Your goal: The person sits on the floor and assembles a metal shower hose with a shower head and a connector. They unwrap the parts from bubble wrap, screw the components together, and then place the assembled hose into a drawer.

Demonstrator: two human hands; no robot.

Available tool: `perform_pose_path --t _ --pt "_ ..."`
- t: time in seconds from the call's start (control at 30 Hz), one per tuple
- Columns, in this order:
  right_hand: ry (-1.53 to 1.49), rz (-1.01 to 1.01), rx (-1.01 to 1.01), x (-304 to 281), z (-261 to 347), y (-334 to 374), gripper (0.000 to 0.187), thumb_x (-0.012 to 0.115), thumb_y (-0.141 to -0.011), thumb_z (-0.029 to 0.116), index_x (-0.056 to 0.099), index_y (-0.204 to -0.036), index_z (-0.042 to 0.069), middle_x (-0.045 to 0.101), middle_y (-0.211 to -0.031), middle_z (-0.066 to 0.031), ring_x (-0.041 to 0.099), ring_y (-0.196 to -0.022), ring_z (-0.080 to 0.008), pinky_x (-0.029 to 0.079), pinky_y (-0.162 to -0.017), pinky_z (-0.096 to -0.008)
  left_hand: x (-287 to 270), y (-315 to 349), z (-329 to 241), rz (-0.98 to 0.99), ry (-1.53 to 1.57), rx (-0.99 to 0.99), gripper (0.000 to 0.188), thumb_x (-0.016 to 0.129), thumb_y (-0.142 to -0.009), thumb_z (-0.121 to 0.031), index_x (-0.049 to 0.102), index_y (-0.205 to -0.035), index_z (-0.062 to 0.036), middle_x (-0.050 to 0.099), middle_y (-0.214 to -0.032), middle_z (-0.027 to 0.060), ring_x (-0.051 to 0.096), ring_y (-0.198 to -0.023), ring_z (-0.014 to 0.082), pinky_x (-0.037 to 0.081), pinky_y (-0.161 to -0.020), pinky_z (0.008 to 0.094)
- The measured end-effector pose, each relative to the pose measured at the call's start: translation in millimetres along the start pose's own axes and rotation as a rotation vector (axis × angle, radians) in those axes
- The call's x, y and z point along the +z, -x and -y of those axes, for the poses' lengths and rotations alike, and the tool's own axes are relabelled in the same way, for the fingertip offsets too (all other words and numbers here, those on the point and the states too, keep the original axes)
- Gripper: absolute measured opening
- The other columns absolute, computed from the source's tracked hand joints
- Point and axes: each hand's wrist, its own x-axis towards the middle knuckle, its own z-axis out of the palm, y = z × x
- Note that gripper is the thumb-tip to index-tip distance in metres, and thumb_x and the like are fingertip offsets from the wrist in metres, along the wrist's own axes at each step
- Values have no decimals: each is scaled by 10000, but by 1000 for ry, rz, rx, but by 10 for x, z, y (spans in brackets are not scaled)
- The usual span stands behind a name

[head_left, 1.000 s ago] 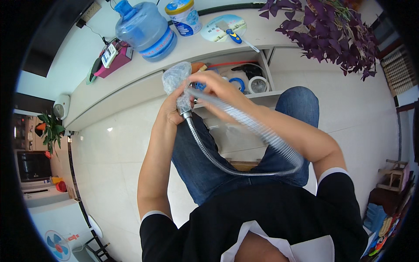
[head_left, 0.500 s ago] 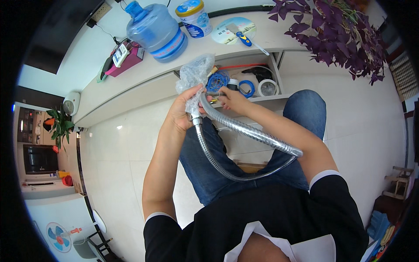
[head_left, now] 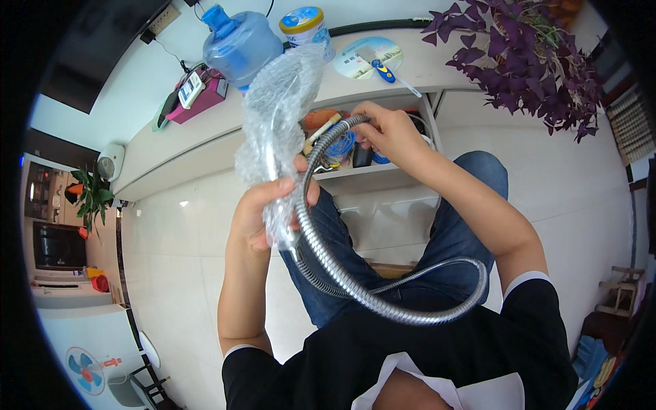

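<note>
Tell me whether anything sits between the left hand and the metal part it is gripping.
Yes. A bubble wrap sleeve covers the part, so the left hand grips plastic, not metal. The right hand pinches the bare metal hose near its upper end with nothing between. What is inside the wrap cannot be made out clearly.

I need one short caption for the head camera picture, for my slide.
Left hand grips a bubble-wrapped fitting; right hand holds the metal hose end.

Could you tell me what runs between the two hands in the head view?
A ribbed metal hose arcs between the left hand and right hand.
</note>
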Motion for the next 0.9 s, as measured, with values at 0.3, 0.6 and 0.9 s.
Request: perform_pose_path --t 0.3,0.6,0.9 --pt "-649 -44 -118 -142 618 56 204 498 -896 76 522 -1092 24 631 -951 -60 588 -908 -110 467 -801 -239 -72 300 -57 -43 -22 151 580 669 -695 -146 463 -1228 -50 553 -703 183 536 -450 194 466 -389 259" --pt "-757 -77 -78 -327 1108 -120 223 567 -889 204 547 -1032 33 623 -960 -75 614 -894 -137 509 -791 -265 115 361 2 40 -10 168 773 701 -651 -183 363 -1330 -31 601 -870 311 564 -463 202 444 -399 248" --pt "-861 113 -76 -712 1437 -243 252 485 -908 158 503 -1113 12 605 -861 -65 603 -759 -132 511 -707 -219 36 197 52 23 -25 195 535 590 -787 -144 405 -1278 -42 616 -1028 234 501 -490 136 402 -417 241"
